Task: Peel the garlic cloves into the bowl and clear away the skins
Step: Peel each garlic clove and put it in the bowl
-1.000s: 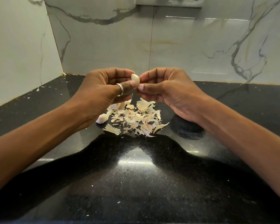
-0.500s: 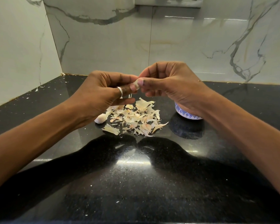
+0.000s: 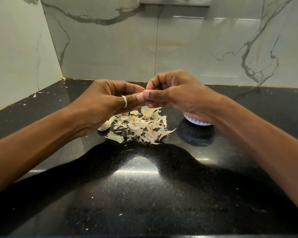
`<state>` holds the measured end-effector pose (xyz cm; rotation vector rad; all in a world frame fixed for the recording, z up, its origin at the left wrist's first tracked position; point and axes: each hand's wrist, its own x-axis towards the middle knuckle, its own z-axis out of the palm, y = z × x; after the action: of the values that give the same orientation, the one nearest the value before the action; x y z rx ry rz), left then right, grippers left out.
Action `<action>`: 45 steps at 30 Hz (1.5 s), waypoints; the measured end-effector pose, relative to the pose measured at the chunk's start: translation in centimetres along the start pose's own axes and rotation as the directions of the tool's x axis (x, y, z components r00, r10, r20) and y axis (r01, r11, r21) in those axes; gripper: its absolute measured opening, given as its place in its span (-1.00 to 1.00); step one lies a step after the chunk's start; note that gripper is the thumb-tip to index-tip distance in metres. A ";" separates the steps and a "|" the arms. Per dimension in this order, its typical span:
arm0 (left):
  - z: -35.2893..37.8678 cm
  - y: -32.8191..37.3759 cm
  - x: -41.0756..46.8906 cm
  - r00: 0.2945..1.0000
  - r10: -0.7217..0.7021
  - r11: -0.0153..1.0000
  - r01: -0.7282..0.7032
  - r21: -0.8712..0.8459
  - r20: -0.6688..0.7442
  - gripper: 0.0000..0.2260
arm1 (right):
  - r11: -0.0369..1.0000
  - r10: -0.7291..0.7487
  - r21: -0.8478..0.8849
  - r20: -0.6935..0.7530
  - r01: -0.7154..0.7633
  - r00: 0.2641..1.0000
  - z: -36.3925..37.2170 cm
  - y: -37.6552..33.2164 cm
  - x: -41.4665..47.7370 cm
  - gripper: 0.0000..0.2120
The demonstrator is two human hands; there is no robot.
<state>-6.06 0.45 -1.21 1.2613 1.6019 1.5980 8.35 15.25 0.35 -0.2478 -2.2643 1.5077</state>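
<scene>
both my left hand (image 3: 108, 103) and right hand (image 3: 175, 95) are pinching one garlic clove (image 3: 139, 93) mid-frame, right above the skins (image 3: 141, 125)

We log left hand (image 3: 107, 103): silver band ring (image 3: 124, 101) on the thumb, fine engraved pattern round it | right hand (image 3: 177, 97): bare, thumbnail trimmed short | forearms (image 3: 41, 134): we see both bare, right up to the frame edge
</scene>
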 end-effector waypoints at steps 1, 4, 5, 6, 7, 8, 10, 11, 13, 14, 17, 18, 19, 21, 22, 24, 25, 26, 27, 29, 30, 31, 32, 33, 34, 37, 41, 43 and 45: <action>-0.1 0.0 0.0 1.000 -0.003 1.000 0.003 0.006 0.005 -0.72 | 1.000 0.001 -0.009 0.010 -0.001 1.000 0.0 -0.1 0.0 -0.92; -0.1 0.1 0.0 1.000 -0.014 1.000 0.014 0.005 0.008 -0.72 | 1.000 0.000 -0.031 0.038 0.001 0.999 0.0 -0.2 -0.1 -0.94; -0.1 0.1 0.0 1.000 -0.016 1.000 0.016 0.006 0.006 -0.72 | 0.999 0.000 -0.040 0.046 0.001 0.999 0.0 -0.2 -0.2 -0.94; 0.0 0.1 0.0 1.000 -0.016 1.000 0.016 0.012 0.006 -0.73 | 0.999 0.001 -0.053 0.053 0.002 0.999 0.1 -0.2 -0.2 -0.94; 0.1 0.0 -0.1 1.000 -0.015 1.000 0.015 0.021 0.007 -0.73 | 0.998 0.002 -0.070 0.060 0.002 0.998 0.1 -0.1 -0.2 -0.94; 0.1 0.0 -0.1 1.000 -0.016 1.000 0.016 0.027 0.006 -0.74 | 0.996 0.002 -0.087 0.066 0.003 0.998 0.2 -0.1 -0.2 -0.94; 0.2 -0.2 -0.1 1.000 -0.017 0.999 0.017 0.027 -0.003 -0.73 | 0.994 0.008 -0.110 0.068 0.000 0.998 0.3 0.0 -0.2 -0.94; 0.2 -0.3 -0.1 1.000 -0.017 1.000 0.018 0.020 -0.009 -0.73 | 0.993 0.011 -0.114 0.065 -0.003 0.998 0.4 0.0 -0.2 -0.94; 0.2 -0.3 0.0 0.999 -0.019 1.000 0.019 -0.013 -0.027 -0.72 | 0.993 0.009 -0.116 0.050 -0.003 0.999 0.5 0.1 -0.2 -0.95; 0.3 -0.4 0.1 0.999 -0.019 0.999 0.018 -0.036 -0.037 -0.72 | 0.993 0.005 -0.118 0.039 0.000 0.999 0.6 0.2 -0.2 -0.95; 0.6 -0.6 0.1 0.998 -0.028 0.995 0.023 -0.094 -0.057 -0.73 | 0.992 -0.012 -0.128 0.005 0.013 1.000 0.8 0.3 -0.1 -0.94; 0.7 -0.6 0.2 0.998 -0.034 0.993 0.026 -0.111 -0.062 -0.74 | 0.991 -0.016 -0.132 -0.008 0.015 1.000 0.9 0.3 -0.1 -0.94; 0.7 -0.6 0.2 0.997 -0.038 0.991 0.029 -0.128 -0.068 -0.74 | 0.990 -0.020 -0.137 -0.021 0.017 1.000 0.9 0.3 -0.1 -0.94; 0.9 -0.6 0.2 0.996 -0.046 0.988 0.034 -0.149 -0.081 -0.75 | 0.987 -0.034 -0.159 -0.054 0.025 0.998 1.1 0.3 0.0 -0.93; 0.9 -0.7 0.2 0.995 -0.053 0.988 0.040 -0.151 -0.086 -0.76 | 0.984 -0.042 -0.176 -0.073 0.028 0.996 1.2 0.4 0.1 -0.93; 1.0 -0.7 0.1 0.993 -0.067 0.988 0.052 -0.149 -0.096 -0.77 | 0.977 -0.055 -0.210 -0.113 0.030 0.992 1.4 0.6 0.4 -0.92; 1.0 -0.7 0.1 0.992 -0.071 0.987 0.055 -0.148 -0.104 -0.77 | 0.974 -0.061 -0.226 -0.130 0.030 0.990 1.4 0.7 0.4 -0.92; 1.0 -0.7 0.1 0.990 -0.074 0.986 0.056 -0.155 -0.117 -0.76 | 0.970 -0.065 -0.242 -0.138 0.030 0.988 1.5 0.8 0.4 -0.92; 1.0 -0.6 0.1 0.988 -0.078 0.984 0.056 -0.168 -0.131 -0.75 | 0.967 -0.068 -0.255 -0.138 0.031 0.988 1.5 0.8 0.4 -0.92; 0.8 -0.4 0.1 0.985 -0.086 0.982 0.059 -0.181 -0.146 -0.76 | 0.967 -0.069 -0.251 -0.133 0.034 0.989 1.6 0.8 0.2 -0.94; 0.8 -0.3 0.0 0.985 -0.090 0.984 0.066 -0.166 -0.146 -0.80 | 0.969 -0.071 -0.245 -0.132 0.037 0.989 1.6 0.7 0.2 -0.95; 0.8 -0.3 0.0 0.985 -0.095 0.987 0.075 -0.141 -0.143 -0.84 | 0.968 -0.077 -0.249 -0.134 0.042 0.988 1.6 0.7 0.1 -0.95; 0.8 -0.3 -0.1 0.985 -0.099 0.990 0.083 -0.116 -0.139 -0.88 | 0.965 -0.085 -0.259 -0.137 0.047 0.987 1.6 0.6 0.1 -0.94; 0.9 -0.2 -0.1 0.985 -0.103 0.991 0.090 -0.099 -0.136 -0.89 | 0.963 -0.093 -0.265 -0.142 0.052 0.986 1.5 0.6 0.1 -0.95; 0.9 -0.2 -0.2 0.985 -0.108 0.991 0.096 -0.092 -0.135 -0.90 | 0.963 -0.099 -0.262 -0.149 0.057 0.984 1.5 0.6 0.1 -0.95; 0.9 -0.1 -0.2 0.985 -0.114 0.990 0.101 -0.103 -0.130 -0.88 | 0.970 -0.123 -0.229 -0.154 0.085 0.980 1.3 0.7 0.2 -0.88; 1.0 -0.1 -0.2 0.986 -0.118 0.982 0.098 -0.161 -0.118 -0.83 | 0.979 -0.135 -0.169 -0.147 0.110 0.980 1.2 0.7 0.3 -0.89; 1.1 0.0 -0.1 0.988 -0.106 0.978 0.084 -0.192 -0.109 -0.81 | 0.983 -0.144 -0.137 -0.142 0.125 0.979 1.1 0.7 0.3 -0.89; 1.1 0.0 0.0 0.991 -0.091 0.975 0.069 -0.211 -0.099 -0.79 | 0.982 -0.157 -0.129 -0.136 0.140 0.978 0.9 0.7 0.2 -0.88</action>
<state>-5.14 0.93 -1.40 1.0047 1.4854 1.7567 7.69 14.83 -0.50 -0.2100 -2.2062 1.2412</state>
